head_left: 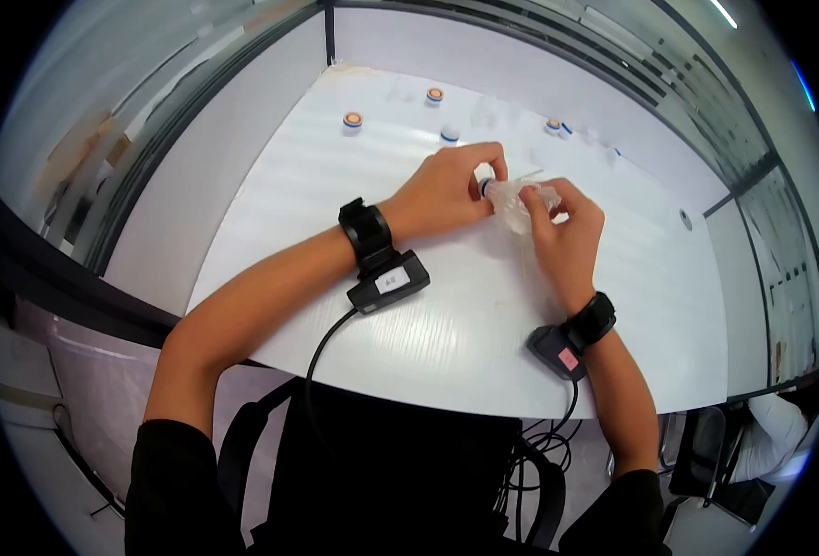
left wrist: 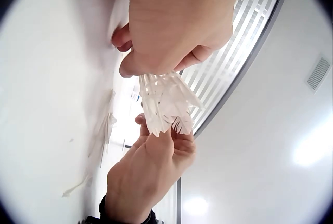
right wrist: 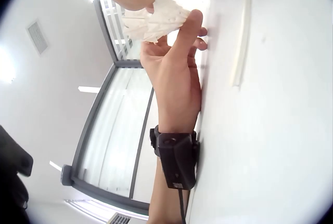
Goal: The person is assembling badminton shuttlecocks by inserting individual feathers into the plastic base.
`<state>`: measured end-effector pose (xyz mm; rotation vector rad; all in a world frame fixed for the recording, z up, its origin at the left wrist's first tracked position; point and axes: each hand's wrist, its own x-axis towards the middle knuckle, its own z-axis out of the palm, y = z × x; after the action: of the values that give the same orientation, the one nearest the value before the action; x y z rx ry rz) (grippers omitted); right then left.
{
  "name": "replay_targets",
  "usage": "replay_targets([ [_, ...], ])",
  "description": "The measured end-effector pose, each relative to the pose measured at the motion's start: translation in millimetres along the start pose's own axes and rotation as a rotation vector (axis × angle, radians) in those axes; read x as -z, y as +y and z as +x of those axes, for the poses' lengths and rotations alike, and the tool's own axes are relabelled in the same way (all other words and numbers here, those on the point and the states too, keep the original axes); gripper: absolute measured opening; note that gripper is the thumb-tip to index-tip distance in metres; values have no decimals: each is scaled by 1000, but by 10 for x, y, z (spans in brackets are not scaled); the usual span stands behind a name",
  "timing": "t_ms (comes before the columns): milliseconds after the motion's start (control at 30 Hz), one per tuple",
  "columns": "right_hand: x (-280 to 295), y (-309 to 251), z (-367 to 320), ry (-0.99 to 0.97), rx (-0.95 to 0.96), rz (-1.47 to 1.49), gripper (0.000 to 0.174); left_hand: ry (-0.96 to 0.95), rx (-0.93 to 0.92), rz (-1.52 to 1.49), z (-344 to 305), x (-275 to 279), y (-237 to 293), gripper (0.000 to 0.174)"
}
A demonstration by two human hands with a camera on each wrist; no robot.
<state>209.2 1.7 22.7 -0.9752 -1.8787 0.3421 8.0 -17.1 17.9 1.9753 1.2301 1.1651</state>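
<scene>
Both hands hold one shuttlecock above the table, with a pale translucent skirt and a blue band at its base. My left hand grips it at the base end, curled fingers partly covering it. At the wide, ragged edge of the skirt, my right hand pinches between thumb and fingers. In the left wrist view the ribs of the shuttlecock spread from the left hand toward the right fingertips. The right wrist view shows the shuttlecock narrowing toward the left thumb.
On the white table, tan-topped, blue-banded shuttlecocks stand at the back left and beyond. Another blue-banded piece sits behind the left hand. A thin white strip lies on the table. Low partition walls enclose the back and sides.
</scene>
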Motion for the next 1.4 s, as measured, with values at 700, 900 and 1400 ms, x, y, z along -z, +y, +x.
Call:
replay_targets([
  [700, 36, -36, 27, 136, -14, 76, 17, 82, 5, -52, 14, 2, -145, 44],
  [900, 39, -43, 27, 135, -15, 75, 14, 2, 33, -71, 19, 32, -62, 47],
  [1400, -4, -38, 9, 75, 25, 227, 14, -144, 51, -63, 25, 43, 46, 53],
])
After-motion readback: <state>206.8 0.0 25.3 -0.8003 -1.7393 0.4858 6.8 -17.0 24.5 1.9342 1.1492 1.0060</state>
